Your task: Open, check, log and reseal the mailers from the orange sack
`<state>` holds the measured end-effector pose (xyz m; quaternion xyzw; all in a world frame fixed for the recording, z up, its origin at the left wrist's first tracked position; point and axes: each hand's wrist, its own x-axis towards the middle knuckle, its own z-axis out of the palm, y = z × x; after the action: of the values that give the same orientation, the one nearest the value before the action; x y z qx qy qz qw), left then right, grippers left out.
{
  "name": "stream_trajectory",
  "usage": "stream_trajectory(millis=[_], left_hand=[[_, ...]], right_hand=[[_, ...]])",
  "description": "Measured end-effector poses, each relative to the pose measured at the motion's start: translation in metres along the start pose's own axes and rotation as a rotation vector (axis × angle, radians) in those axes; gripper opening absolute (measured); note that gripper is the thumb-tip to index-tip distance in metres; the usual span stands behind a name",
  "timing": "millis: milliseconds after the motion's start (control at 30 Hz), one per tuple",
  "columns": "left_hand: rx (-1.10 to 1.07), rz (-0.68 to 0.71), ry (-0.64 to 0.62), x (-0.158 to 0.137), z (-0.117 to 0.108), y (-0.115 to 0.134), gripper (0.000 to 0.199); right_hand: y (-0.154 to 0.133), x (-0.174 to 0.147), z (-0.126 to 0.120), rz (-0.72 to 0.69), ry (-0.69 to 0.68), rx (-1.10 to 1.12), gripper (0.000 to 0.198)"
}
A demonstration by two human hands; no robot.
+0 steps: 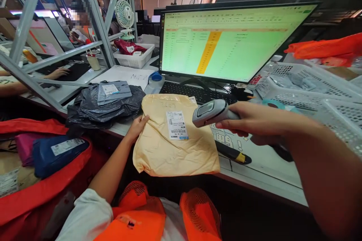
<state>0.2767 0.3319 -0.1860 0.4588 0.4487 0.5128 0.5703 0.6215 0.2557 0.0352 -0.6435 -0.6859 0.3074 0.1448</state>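
My left hand (pixel 137 128) grips the left edge of a pale yellow padded mailer (pixel 158 154), with the thumb on top and the other fingers hidden beneath. The mailer hangs partly over the desk's front edge. On its face is a white shipping label (pixel 175 123) with a barcode. My right hand (pixel 243 118) is wrapped round the handle of a grey barcode scanner (pixel 210 111), its head hovering just right of the label. Beside the mailer, under the scanner, lies a black and yellow utility knife (pixel 236 154).
A monitor (pixel 181 56) stands behind a black keyboard (pixel 181 89). Black plastic parcels (pixel 104 107) and a blue tape roll (pixel 155 78) lie left. White baskets (pixel 294 79) stand right. A red bag (pixel 34 188) holds parcels below left. Beyond a metal frame (pixel 93 19), another person (pixel 80 22) sits.
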Motion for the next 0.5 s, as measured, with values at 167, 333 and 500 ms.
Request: stream_trajectory(millis=[167, 333, 500], left_hand=[[0.019, 0.014, -0.008, -0.001, -0.002, 0.001, 0.071], [-0.014, 0.000, -0.033, 0.000, -0.001, -0.002, 0.065], [-0.083, -0.042, -0.098, -0.002, -0.003, -0.004, 0.068]], right_hand=[[-0.001, -0.011, 0.004, 0.132, -0.269, -0.100, 0.063], [0.016, -0.009, 0.006, 0.009, -0.097, -0.209, 0.047], [0.108, 0.021, 0.031, 0.212, 0.296, -0.562, 0.046]])
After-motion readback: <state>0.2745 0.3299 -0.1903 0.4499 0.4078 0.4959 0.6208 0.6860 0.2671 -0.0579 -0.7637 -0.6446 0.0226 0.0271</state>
